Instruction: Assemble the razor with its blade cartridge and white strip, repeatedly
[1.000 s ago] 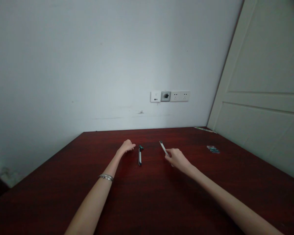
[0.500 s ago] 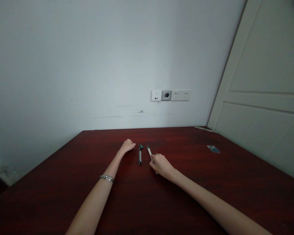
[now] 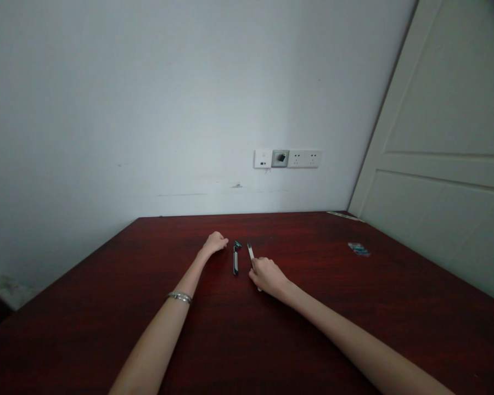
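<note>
A razor (image 3: 236, 260) with a grey and black handle and a green-black head lies on the dark red table (image 3: 230, 340), between my two hands. Just left of its head rests my left hand (image 3: 215, 242), curled into a loose fist with no object showing in it. My right hand (image 3: 267, 274) is closed around a slim white stick-like tool (image 3: 251, 252) with a dark tip. The tool slants, its tip pointing away from me and its lower end peeking out below my fingers. Its exact kind is too small to tell.
Further right lies a clear flat pack (image 3: 358, 249) with green strips in it. A thin pale strip (image 3: 344, 216) lies at the back right corner. Behind the table stands a white wall with sockets (image 3: 304, 159); a white panelled door (image 3: 444, 181) rises on the right.
My right hand and the white tool have shifted slightly left, and the tool stands a little straighter. The left hand and the razor stay in place.
</note>
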Available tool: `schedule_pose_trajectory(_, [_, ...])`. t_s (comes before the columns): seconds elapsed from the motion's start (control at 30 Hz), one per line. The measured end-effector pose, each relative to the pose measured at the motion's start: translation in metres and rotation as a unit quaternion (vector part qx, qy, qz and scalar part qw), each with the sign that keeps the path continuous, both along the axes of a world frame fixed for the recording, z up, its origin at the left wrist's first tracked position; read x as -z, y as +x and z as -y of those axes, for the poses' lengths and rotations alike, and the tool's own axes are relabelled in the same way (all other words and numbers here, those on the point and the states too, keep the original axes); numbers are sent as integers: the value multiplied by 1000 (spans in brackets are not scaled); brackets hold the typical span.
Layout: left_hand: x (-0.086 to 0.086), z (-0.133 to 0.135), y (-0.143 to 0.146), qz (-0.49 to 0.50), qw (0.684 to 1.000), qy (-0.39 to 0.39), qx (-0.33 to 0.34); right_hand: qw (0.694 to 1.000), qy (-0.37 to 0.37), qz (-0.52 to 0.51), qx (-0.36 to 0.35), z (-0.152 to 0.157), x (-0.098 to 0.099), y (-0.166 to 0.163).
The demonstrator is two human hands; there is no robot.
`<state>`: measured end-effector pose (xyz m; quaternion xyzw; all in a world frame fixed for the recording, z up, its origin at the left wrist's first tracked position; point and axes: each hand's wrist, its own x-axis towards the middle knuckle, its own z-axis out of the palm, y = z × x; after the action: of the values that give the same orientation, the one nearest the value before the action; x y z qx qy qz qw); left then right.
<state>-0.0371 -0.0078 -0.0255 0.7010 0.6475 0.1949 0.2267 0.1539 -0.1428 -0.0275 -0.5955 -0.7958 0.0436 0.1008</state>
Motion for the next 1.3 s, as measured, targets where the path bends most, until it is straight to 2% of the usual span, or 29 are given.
schedule_pose_trajectory(0.23, [2, -2, 0, 1, 1000, 1, -2, 1000, 10, -13, 2, 8, -7, 5])
schedule_pose_trajectory(0.37, [3, -3, -1, 0, 1000, 9, 4, 998, 45, -28, 34, 8, -13, 31])
schedule_pose_trajectory(0.5, [5, -5, -1, -2, 1000, 17, 2, 988, 96, -24, 119, -2, -20, 87])
schedule_pose_trajectory(0.63, [6, -7, -1, -5, 1000, 22, -9, 960, 110, 1, 257, -15, -22, 163])
schedule_pose_trajectory(0.77, [7, -9, -1, -4, 999, 26, -18, 922, 120, -4, 368, -20, -12, 236])
schedule_pose_trajectory(0.9, [10, -12, -3, -6, 999, 33, -23, 895, 103, -35, 433, -16, 5, 283])
schedule_pose_trajectory(1.07, [10, -11, -3, -18, 999, 39, -15, 893, 82, -25, 442, -12, 21, 303])
schedule_pose_trajectory(1.3, [6, -7, -1, -20, 999, 30, -23, 901, 85, -14, 425, -16, 24, 306])
